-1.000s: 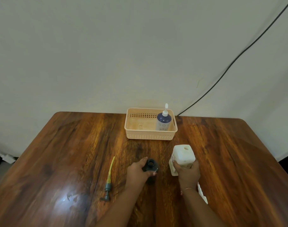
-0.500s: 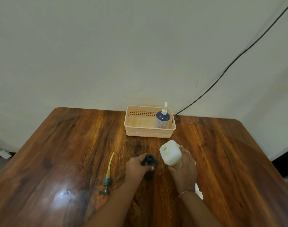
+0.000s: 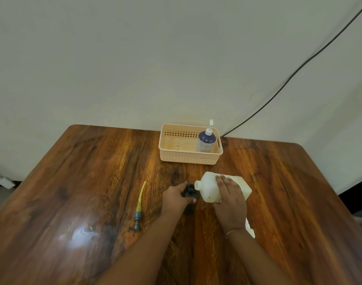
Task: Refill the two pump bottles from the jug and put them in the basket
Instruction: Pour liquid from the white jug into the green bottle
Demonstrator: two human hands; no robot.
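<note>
My left hand (image 3: pixel 174 199) grips a dark open-topped pump bottle (image 3: pixel 190 192) standing on the wooden table (image 3: pixel 73 182). My right hand (image 3: pixel 230 199) holds the white jug (image 3: pixel 209 187) tipped over to the left, its spout right at the dark bottle's mouth. No stream of liquid can be made out. The dark bottle's pump head with its yellow tube (image 3: pixel 139 206) lies on the table to the left of my left hand. A blue pump bottle (image 3: pixel 205 140) with a white pump stands in the right end of the peach basket (image 3: pixel 176 157).
The basket sits at the table's far edge against the wall. A black cable (image 3: pixel 299 68) runs up the wall at the right. A white object (image 3: pixel 250 229) lies on the table, partly hidden by my right wrist. A bright glare patch shows at front left.
My right hand has tipped the jug from upright over to the left, bringing its spout to the dark bottle's mouth. My left hand has kept hold of the bottle.
</note>
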